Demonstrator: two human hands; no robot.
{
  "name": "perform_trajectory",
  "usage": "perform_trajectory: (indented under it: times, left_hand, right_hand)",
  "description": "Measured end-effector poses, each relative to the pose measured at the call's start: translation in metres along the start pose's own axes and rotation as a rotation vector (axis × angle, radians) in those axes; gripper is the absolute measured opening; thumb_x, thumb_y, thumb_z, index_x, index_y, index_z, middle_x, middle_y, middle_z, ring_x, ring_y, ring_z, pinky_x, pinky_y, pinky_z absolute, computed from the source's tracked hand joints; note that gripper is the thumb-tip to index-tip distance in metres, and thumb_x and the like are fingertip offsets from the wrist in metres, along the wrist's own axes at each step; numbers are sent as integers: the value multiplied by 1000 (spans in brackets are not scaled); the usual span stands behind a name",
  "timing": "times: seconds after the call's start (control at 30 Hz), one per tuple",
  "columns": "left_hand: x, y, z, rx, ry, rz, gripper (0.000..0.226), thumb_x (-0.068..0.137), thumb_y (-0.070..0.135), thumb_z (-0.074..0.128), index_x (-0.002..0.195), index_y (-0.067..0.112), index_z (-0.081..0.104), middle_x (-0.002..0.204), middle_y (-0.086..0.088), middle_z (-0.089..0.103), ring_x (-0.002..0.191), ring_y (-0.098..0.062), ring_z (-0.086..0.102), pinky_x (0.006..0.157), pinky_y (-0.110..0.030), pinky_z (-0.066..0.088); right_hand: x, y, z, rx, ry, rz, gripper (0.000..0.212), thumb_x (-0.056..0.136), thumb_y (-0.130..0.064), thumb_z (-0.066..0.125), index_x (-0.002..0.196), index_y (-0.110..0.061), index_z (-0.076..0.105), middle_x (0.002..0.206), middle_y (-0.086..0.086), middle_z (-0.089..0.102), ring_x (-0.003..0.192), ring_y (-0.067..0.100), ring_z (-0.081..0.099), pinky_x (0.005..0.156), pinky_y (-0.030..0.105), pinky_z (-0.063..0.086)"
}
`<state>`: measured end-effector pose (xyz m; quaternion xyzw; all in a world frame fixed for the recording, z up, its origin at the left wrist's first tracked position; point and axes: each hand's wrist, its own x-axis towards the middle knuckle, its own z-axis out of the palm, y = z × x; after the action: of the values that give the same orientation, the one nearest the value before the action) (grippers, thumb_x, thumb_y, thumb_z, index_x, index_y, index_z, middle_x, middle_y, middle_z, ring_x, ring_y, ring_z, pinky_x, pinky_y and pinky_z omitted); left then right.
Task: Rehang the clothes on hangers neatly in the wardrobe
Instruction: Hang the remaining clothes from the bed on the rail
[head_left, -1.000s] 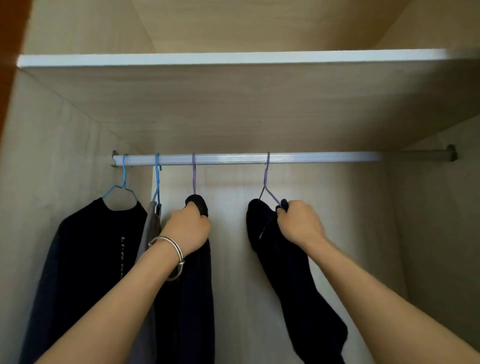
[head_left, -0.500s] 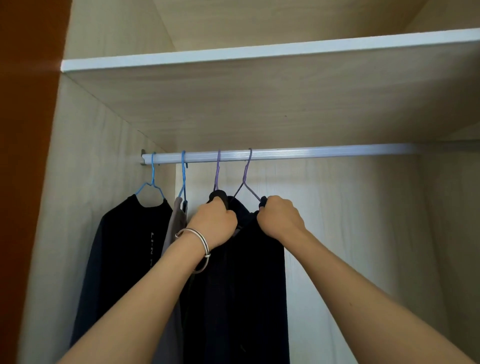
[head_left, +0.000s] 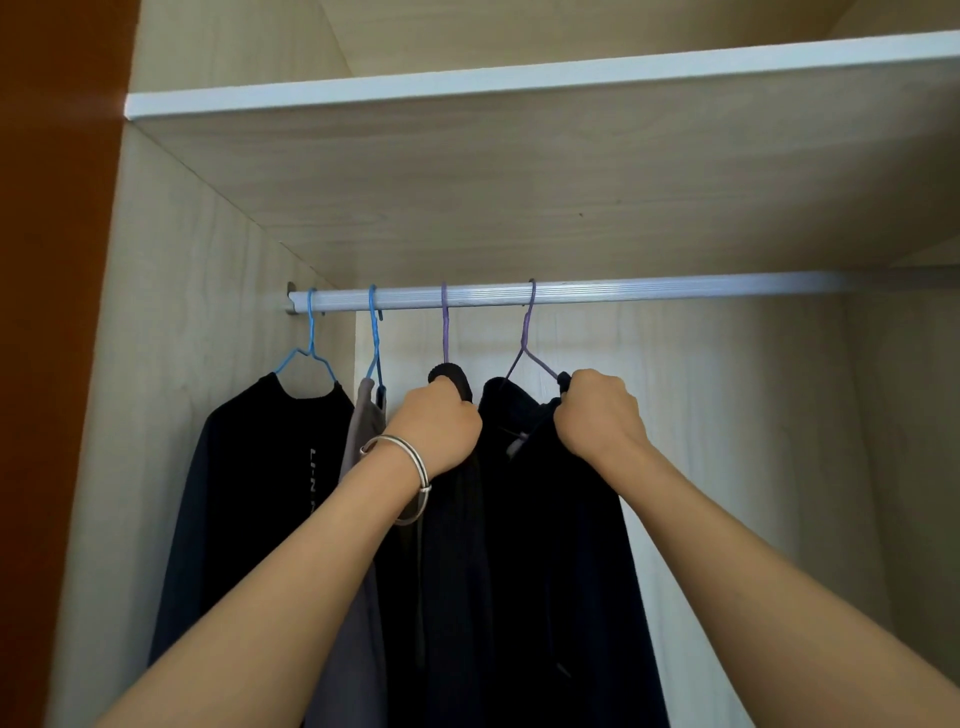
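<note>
Four wire hangers on rail (head_left: 623, 292), grouped at its left end. Left hand (head_left: 441, 426) closed on black garment (head_left: 457, 571) under 3rd hanger (head_left: 444, 327). Right hand (head_left: 600, 415) closed on shoulder of 4th hanger (head_left: 527, 338) w/ dark garment (head_left: 566, 571). Fingers hidden behind knuckles; garment hems cut off at btm.

A pale metal rail (head_left: 597, 295) runs across the wardrobe just under a wooden shelf (head_left: 519, 83) with a white front edge. Four wire hangers hook over the rail's left part. The first blue hanger (head_left: 310, 343) carries a black top (head_left: 249, 493), the second blue hanger (head_left: 374, 343) a grey garment (head_left: 358, 441). The two purple hangers (head_left: 445, 327) (head_left: 527, 338) carry dark clothes (head_left: 545, 545). The rail's right stretch is bare.
</note>
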<state>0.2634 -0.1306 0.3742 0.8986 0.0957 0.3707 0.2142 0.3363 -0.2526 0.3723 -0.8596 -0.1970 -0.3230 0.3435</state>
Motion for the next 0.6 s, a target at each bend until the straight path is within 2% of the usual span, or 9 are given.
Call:
perform_trajectory:
  times: [0.07, 0.13, 0.2, 0.27, 0.3, 0.37, 0.43, 0.53, 0.6]
  left_hand:
    - [0, 0, 3, -19, 11, 1, 23, 90, 10, 35, 66, 11, 33, 73, -7, 44, 59, -14, 41, 48, -23, 29]
    - [-5, -1, 8, -60, 22, 12, 16, 89, 11, 36, 74, 8, 36, 69, -4, 42, 57, -13, 39, 47, -23, 30]
    - [-17, -6, 16, -122, 49, 39, 15, 89, 12, 39, 102, 5, 41, 72, -6, 49, 58, -16, 45, 48, -25, 36]
    - [-36, -17, 31, -192, 102, 63, 49, 89, 13, 44, 137, 12, 31, 91, -12, 62, 70, -23, 57, 59, -25, 43]
    - [-47, -25, 41, -235, 137, 68, 57, 89, 14, 46, 142, 16, 25, 102, -11, 64, 79, -24, 60, 64, -20, 45]
    - [-74, -42, 66, -337, 148, 44, 58, 89, 14, 51, 141, 19, 28, 107, -2, 62, 81, -16, 60, 59, -1, 41]
    - [-104, -62, 96, -391, 100, -15, 54, 88, 11, 54, 138, 18, 34, 102, 5, 57, 79, -8, 58, 57, 7, 38]
    - [-150, -94, 148, -418, -15, -133, 49, 87, 4, 53, 134, 14, 43, 104, 5, 63, 89, -11, 66, 67, -2, 42]
    - [-175, -118, 180, -435, -94, -216, 38, 87, 3, 52, 124, 12, 54, 89, 8, 67, 74, 3, 65, 63, -3, 45]
  right_hand:
    - [0, 3, -1, 24, 4, -15, 24, 91, -5, 42, 108, -2, 58, 102, 18, 57, 91, 38, 55, 66, 29, 36]
    - [-2, 8, -1, 108, -2, -11, 14, 89, -9, 44, 78, -7, 53, 80, 9, 51, 75, 32, 49, 57, 27, 34]
    - [-7, 15, 1, 262, -5, -9, 22, 86, -16, 48, 66, -9, 45, 65, 2, 46, 65, 26, 47, 47, 26, 32]
    - [-23, 27, 6, 403, 18, -32, 14, 85, -19, 50, 74, -10, 52, 63, -1, 50, 58, 19, 48, 47, 25, 37]
    - [-35, 36, 11, 476, 36, -48, 8, 86, -19, 51, 81, -13, 55, 65, -4, 53, 57, 13, 50, 47, 20, 41]
    - [-68, 59, 26, 627, 38, -54, 6, 88, -19, 54, 93, -22, 54, 74, -14, 57, 63, 1, 56, 49, 4, 43]
    - [-109, 89, 52, 720, -12, 1, 15, 88, -19, 58, 99, -28, 54, 83, -21, 59, 71, -9, 61, 56, -3, 43]
    - [-170, 135, 93, 836, -85, 199, 5, 86, -27, 62, 88, -31, 62, 86, -11, 69, 84, 3, 67, 72, 14, 54]
    - [-199, 155, 111, 894, -99, 332, 5, 84, -35, 63, 84, -32, 66, 86, -4, 72, 82, 10, 70, 74, 24, 56]
